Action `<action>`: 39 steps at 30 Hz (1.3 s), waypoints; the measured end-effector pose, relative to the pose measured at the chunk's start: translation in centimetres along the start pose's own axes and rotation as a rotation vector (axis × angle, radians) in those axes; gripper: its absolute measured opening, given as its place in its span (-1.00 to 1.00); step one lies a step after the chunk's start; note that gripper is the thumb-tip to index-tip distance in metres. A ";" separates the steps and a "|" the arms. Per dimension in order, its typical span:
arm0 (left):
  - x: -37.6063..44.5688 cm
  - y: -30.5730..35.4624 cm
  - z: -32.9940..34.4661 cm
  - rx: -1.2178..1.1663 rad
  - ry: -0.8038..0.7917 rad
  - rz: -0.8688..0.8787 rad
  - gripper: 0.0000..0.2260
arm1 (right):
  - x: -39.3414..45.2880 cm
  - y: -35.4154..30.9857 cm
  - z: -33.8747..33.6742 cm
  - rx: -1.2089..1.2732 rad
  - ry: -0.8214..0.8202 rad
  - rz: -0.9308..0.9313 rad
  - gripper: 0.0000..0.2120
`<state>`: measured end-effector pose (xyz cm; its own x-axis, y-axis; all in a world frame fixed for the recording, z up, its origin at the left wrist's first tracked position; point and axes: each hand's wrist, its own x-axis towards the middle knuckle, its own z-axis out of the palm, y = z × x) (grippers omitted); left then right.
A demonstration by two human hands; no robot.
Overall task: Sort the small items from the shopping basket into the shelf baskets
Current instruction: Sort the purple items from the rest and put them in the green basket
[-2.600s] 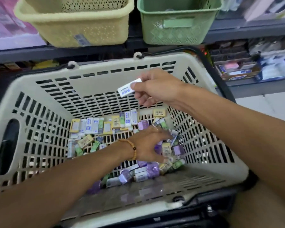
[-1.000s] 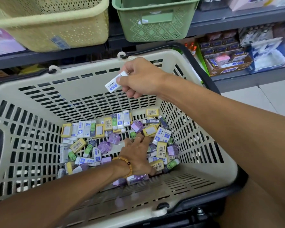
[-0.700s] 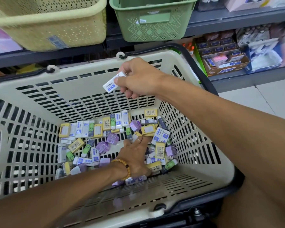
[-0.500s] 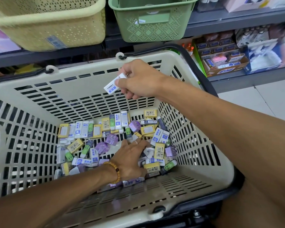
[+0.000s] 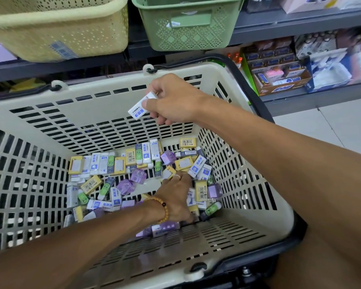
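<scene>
A beige slotted shopping basket (image 5: 104, 88) sits in front of me, its floor covered with several small erasers (image 5: 121, 163) in white, yellow, purple and green wrappers. My right hand (image 5: 175, 99) hovers over the basket's far wall and pinches a white eraser with a blue label (image 5: 139, 108). My left hand (image 5: 174, 198), with a bead bracelet at the wrist, is down in the pile. Its fingers bend into the erasers and the tips are hidden. On the shelf above stand a yellow basket (image 5: 56, 28) and a green basket (image 5: 188, 24).
The basket's black handle (image 5: 248, 80) curves round its far right corner. Cardboard display boxes of stationery (image 5: 279, 76) fill a lower shelf at the right. Pale floor tiles (image 5: 331, 126) show beyond the basket's right side.
My left hand has worked through the pile and its spread fingers have drawn together and bent down. My right hand has kept the white eraser at nearly the same spot.
</scene>
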<state>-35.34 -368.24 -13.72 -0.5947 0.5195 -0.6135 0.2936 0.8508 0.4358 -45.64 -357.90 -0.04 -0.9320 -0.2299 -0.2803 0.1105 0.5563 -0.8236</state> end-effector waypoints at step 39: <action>1.0 -1.1 -2.9 -0.115 -0.299 0.026 -0.18 | -0.3 0.8 -0.1 -0.085 -0.004 0.006 -0.82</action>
<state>-38.37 -368.86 -12.88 -0.3367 0.5556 -0.7602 0.2090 0.8313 0.5150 -45.26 -357.30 -0.60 -0.9301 -0.2292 -0.2871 0.0862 0.6235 -0.7771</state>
